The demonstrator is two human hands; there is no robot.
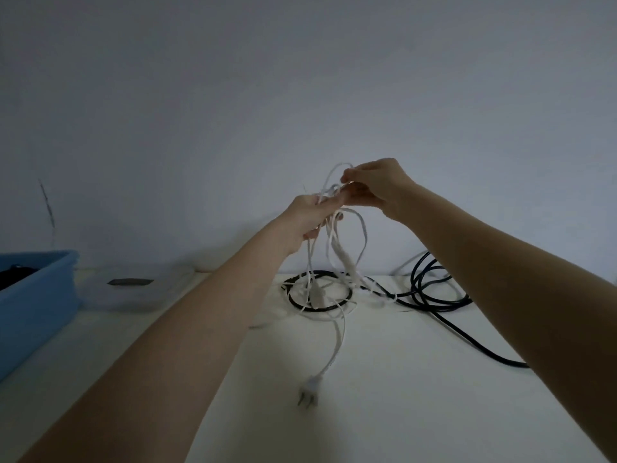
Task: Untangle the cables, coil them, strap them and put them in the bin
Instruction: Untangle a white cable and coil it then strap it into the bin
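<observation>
At the left edge of the frame sits a blue rectangular plastic bin (36,305) on the pale white worktop (384,379), with something dark lying inside it at its upper left corner. Just right of the bin, toward the back of the worktop, lies a clear, flat plastic container (143,292) with a dark strip on its top. From the lower left a bare forearm rises toward the middle of the frame, and the left hand (312,217) has its fingers curled round a bunch of thin white cable (335,252), gripping several strands together well above the worktop. The strands hang down in loose loops below the hand, and one length trails toward the bottom centre, ending in a white two-pin plug (310,390) that lies on the worktop. Beneath the hanging loops, a thick black cable (430,295) lies in rough coils at centre and centre right, the white strands crossing over it; one black length runs off toward the lower right behind the other forearm. Just right of the left hand and nearly touching it, the right hand (377,188) pinches the top of a white loop between its thumb and fingertips, the remaining fingers curled. Behind everything stands a plain, dim grey wall (300,78).
</observation>
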